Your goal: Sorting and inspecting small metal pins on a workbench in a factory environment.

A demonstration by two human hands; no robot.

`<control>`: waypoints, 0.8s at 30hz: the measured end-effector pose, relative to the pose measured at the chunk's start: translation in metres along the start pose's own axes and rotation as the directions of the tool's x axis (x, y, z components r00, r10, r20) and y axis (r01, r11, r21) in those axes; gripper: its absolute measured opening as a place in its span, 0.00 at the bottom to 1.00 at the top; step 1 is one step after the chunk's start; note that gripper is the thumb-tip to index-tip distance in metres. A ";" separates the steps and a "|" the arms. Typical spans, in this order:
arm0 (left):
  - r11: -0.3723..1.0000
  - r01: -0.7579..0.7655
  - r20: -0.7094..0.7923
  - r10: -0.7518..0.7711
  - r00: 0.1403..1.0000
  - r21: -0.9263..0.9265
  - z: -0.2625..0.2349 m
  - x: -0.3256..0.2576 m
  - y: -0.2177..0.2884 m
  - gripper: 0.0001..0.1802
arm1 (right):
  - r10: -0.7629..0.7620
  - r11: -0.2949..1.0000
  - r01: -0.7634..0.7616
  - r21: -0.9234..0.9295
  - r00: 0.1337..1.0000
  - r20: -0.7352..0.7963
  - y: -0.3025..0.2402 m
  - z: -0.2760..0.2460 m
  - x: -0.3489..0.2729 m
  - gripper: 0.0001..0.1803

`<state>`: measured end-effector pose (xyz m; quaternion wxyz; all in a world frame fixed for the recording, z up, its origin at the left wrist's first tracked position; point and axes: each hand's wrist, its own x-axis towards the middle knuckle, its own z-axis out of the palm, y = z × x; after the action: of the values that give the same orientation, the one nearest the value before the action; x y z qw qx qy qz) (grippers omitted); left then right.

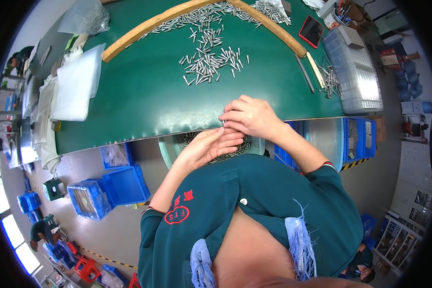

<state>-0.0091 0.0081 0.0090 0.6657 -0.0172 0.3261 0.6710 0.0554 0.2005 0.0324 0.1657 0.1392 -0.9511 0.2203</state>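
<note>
At the front edge of the green table, my two hands meet. My right hand (252, 116) is closed, its fingertips bent down around a small silver metal pin (223, 123) that shows only in part. Just below it is my left hand (207, 148), palm turned up, fingers stretched out and slightly cupped, thumb tip close to the pin. Beneath the hands a light green basket (167, 152) holds many dark metal pieces. Farther up the table lies a loose pile of silver metal pins (207, 66), trailing back to a larger heap (197, 18).
Wooden bars (153, 28) frame the far heap. At right are a red-edged phone (311, 31), a metal strip (305, 75) and clear plastic trays (355, 72). Plastic bags (77, 91) lie at left. Blue bins (126, 185) stand on the floor; other people are farther off.
</note>
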 end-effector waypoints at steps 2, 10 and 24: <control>0.995 0.022 0.021 -0.020 1.000 -0.095 0.002 0.001 0.003 0.22 | -0.038 0.999 0.038 0.008 0.998 0.046 -0.005 0.001 -0.004 0.09; 0.991 -0.019 0.054 0.026 0.998 -0.132 -0.018 0.015 -0.013 0.18 | 0.060 0.997 -0.066 0.038 0.988 0.143 -0.021 -0.009 -0.011 0.13; 0.971 -0.034 -0.135 0.068 0.989 0.238 0.006 -0.003 -0.003 0.20 | 0.207 0.909 -0.277 0.311 0.948 0.241 -0.021 -0.010 -0.013 0.21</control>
<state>-0.0033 0.0081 0.0134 0.6206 0.0224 0.4499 0.6418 0.0765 0.1895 0.0443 0.0125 0.0680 -0.9202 0.3853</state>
